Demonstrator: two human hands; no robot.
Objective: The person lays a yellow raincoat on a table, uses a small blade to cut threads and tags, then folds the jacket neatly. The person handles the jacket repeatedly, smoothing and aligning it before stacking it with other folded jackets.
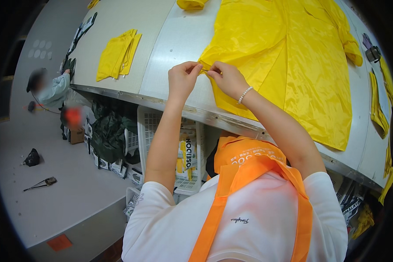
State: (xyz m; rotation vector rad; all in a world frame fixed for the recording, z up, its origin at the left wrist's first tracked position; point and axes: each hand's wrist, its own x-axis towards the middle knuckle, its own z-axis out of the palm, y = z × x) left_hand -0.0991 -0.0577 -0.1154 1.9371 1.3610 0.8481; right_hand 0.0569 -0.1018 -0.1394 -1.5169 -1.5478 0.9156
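Observation:
A yellow raincoat (266,70) lies spread across the metal-topped table, one sleeve stretching out on the right. At its left edge, my left hand (182,81) is closed in a pinch. Close beside it, my right hand (228,78), with a beaded bracelet at the wrist, also pinches with thumb and finger. A short, thin dark thing (205,70) shows between the two sets of fingertips. It is too small to name. The raincoat's edge meets the fingers there, and whether they grip the cloth is hidden.
Folded yellow pieces (118,54) lie on the table at left; more yellow cloth (378,107) is at the right edge. Below the table's front edge stand a white plastic basket (145,126) with packages and dark green garments (109,131). A person (56,89) is at the far left.

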